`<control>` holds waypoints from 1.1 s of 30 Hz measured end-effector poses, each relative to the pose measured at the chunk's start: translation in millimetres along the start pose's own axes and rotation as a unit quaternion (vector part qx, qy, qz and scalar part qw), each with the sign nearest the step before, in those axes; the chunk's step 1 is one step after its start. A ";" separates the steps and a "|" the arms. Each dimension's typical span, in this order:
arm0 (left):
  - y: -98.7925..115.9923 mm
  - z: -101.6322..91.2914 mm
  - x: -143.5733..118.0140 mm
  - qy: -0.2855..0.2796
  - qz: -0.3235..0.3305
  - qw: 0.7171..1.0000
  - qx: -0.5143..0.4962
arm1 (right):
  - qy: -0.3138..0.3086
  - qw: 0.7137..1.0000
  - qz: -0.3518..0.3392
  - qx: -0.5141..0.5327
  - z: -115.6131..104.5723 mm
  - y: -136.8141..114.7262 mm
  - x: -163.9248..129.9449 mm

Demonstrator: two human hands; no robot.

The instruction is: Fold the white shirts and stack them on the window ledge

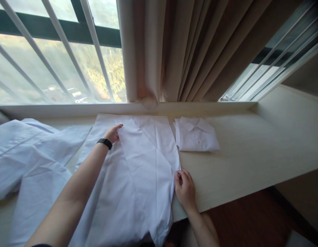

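Note:
A white shirt (143, 164) lies spread over the pale ledge, its lower end hanging past the front edge. My left hand (113, 133), with a dark band at the wrist, grips a folded-over layer of it near the far end. At the shirt's right edge, my right hand (185, 188) pinches a corner of the cloth between thumb and fingers. A diagonal crease runs across the fabric between both hands. Just beyond my right hand sits a folded white shirt (200, 135), collar and a button showing on top.
More white garments (38, 151) lie loosely heaped on the left. The pale wooden ledge (251, 147) runs to a side panel on the right. Behind it are a barred window (58, 58) and brown curtains (190, 51). Dark red floor (251, 219) shows below the front edge.

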State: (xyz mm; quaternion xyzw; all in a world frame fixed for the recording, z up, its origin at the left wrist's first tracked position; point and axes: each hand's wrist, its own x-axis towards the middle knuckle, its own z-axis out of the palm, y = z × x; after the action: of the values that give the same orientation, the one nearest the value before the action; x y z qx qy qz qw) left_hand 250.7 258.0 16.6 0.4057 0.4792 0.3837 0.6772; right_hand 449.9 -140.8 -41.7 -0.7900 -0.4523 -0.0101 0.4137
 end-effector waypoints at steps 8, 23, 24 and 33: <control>2.5 -2.4 -17.1 0.016 0.020 0.992 0.127 | 0.006 1.000 0.008 0.001 0.7 0.8 -1.5; -83.5 55.4 -238.6 -0.116 0.382 0.748 0.530 | 0.040 0.998 0.047 0.020 -1.5 1.0 -1.1; -100.3 61.0 -269.0 -0.132 0.390 0.716 0.563 | 0.045 0.998 0.044 0.020 -1.0 1.3 -1.4; -170.1 81.0 -362.7 -0.092 0.380 0.653 0.649 | 0.023 0.999 -0.008 -0.043 0.8 2.7 -3.9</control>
State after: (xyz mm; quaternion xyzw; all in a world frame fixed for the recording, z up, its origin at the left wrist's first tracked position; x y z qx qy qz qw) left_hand 261.4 -150.2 0.2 0.9217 0.3449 0.1595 0.0775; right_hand 449.3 -143.7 -45.5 -0.8030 -0.4483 -0.0512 0.3893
